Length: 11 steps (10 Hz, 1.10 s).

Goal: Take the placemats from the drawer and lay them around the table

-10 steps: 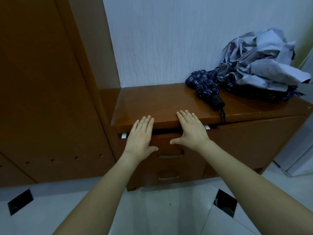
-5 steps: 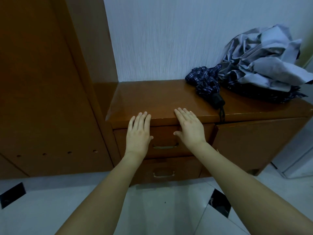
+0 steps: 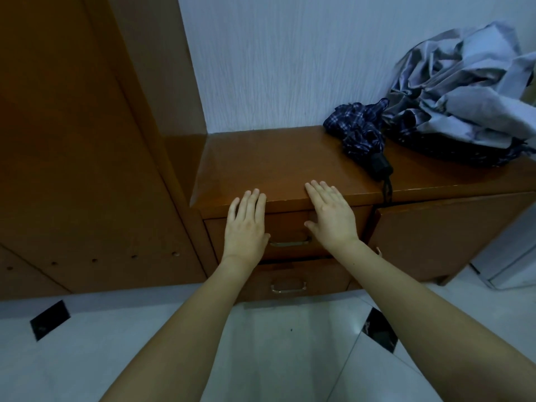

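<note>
I have both hands flat against the front of the upper brown wooden drawer (image 3: 290, 227) of the low cabinet (image 3: 275, 163). My left hand (image 3: 246, 227) lies palm-down with fingers straight and together, the fingertips reaching the front edge of the cabinet top just above the drawer. My right hand (image 3: 333, 219) lies the same way just to the right of it, fingers spread a little, thumb pointing toward the drawer's curved metal handle (image 3: 290, 243). Neither grip holds anything; both are open and flat. The handle sits between the two hands, low on the drawer front. The drawer is pushed in flush with the cabinet, so I cannot see any placemats. Directly below it is a second drawer (image 3: 304, 282) with its own metal handle (image 3: 288, 286). To the right of the upper drawer is a plain wooden cabinet door (image 3: 449, 233). On the cabinet top, back and right of the drawer, lies a folded navy plaid umbrella (image 3: 359, 137), its black handle end pointing toward the front edge with the strap hanging over it. Further right sits a heap of crumpled grey-blue cloth (image 3: 470, 91). A tall wooden wardrobe panel (image 3: 72, 140) stands left of the cabinet, and the white tiled floor (image 3: 275, 343) is below.
</note>
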Each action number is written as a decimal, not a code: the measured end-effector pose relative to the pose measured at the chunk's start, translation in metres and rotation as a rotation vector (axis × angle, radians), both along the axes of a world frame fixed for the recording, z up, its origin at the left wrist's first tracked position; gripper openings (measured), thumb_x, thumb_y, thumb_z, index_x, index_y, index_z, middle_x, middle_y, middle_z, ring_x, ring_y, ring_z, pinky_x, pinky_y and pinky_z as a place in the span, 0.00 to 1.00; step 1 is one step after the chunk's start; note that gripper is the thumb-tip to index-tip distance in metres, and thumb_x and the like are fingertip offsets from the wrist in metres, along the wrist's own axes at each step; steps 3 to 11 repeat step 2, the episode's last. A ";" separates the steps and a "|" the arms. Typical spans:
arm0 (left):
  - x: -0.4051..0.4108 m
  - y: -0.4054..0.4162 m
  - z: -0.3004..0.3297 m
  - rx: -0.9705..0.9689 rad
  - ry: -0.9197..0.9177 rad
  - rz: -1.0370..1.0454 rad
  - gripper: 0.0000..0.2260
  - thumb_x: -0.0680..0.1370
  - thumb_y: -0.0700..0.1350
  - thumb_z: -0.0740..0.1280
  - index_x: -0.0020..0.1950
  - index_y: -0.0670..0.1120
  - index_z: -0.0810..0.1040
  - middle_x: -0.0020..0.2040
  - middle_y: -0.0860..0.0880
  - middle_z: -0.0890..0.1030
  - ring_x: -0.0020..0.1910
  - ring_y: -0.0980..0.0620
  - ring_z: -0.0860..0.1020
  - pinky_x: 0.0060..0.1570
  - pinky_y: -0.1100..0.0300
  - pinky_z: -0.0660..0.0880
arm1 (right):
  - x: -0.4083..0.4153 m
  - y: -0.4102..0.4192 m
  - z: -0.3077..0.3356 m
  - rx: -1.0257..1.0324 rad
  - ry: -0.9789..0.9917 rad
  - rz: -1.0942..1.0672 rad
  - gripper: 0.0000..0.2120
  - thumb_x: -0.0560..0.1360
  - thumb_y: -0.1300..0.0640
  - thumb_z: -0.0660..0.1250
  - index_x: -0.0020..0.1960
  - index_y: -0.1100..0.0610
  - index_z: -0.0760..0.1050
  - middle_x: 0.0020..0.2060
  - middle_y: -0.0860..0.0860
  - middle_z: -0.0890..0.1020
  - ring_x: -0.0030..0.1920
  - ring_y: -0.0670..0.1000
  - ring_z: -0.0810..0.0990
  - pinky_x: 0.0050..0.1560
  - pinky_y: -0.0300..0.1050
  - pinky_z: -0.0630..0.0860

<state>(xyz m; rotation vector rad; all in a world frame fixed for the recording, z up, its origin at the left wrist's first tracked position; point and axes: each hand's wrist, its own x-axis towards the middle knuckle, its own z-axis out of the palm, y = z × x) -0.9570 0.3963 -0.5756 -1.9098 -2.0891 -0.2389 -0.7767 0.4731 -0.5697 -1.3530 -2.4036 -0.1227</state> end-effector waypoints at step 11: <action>-0.006 -0.008 0.060 -0.249 -0.208 -0.107 0.27 0.82 0.43 0.57 0.78 0.44 0.49 0.79 0.45 0.51 0.77 0.47 0.48 0.75 0.54 0.48 | 0.007 -0.006 0.072 -0.346 0.033 0.034 0.27 0.77 0.61 0.60 0.76 0.55 0.61 0.74 0.52 0.64 0.74 0.52 0.61 0.72 0.46 0.61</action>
